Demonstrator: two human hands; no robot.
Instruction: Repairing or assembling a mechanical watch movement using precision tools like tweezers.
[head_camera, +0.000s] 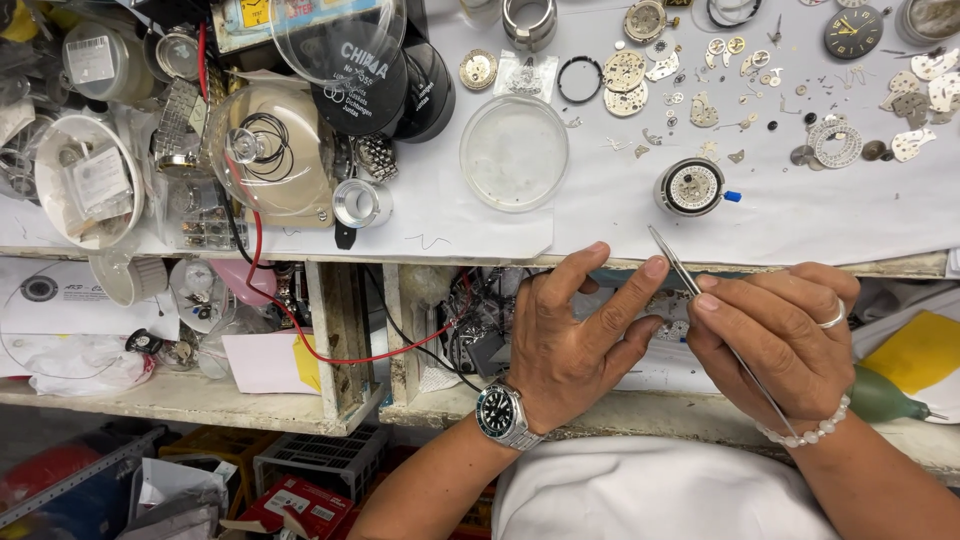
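Observation:
My left hand (578, 335), with a steel wristwatch on its wrist, is cupped below the bench edge, fingers curled around a small metal watch part (668, 312) that is mostly hidden between both hands. My right hand (780, 345), wearing a ring and a bead bracelet, pinches thin steel tweezers (672, 258) whose tips point up and left over the bench edge. A round watch movement in a holder (692, 187) sits on the white bench just above the hands.
Several loose gears, plates and a black dial (853, 31) lie scattered on the white bench top (800, 215). A clear round dish (514, 152) stands at centre. Jars, lids, a glass dome (270, 150) and red wire crowd the left. A green blower (885, 397) lies at right.

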